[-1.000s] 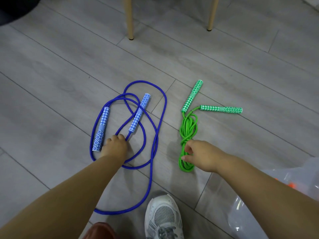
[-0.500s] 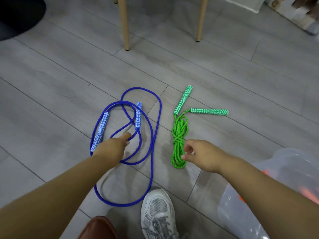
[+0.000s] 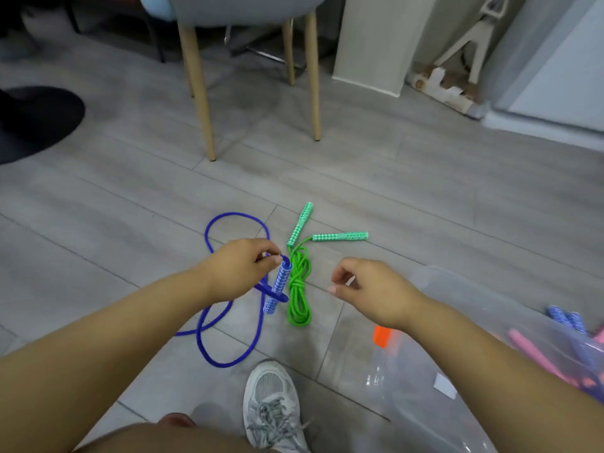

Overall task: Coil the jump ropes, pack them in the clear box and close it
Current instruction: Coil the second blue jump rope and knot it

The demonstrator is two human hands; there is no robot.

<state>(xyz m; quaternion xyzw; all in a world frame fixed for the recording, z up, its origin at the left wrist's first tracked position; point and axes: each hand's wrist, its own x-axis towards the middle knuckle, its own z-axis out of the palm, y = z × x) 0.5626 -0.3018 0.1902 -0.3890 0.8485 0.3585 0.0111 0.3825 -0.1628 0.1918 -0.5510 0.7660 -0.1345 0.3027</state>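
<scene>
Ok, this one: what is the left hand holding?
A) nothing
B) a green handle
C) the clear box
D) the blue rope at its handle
D: the left hand pinches the blue rope at the top of its blue handle, while the green rope lies untouched on the floor.

One loose blue rope [image 3: 225,365]; one bundled green rope [image 3: 298,289]; one clear box [image 3: 425,403].

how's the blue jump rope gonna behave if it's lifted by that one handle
Probably floppy: the blue jump rope lies in loose loops on the floor, so it should trail and drag. Its handle, pinched at the top by the left hand, looks rigid and dangles, so it may swing. Likely light: a pinch alone carries it.
</scene>
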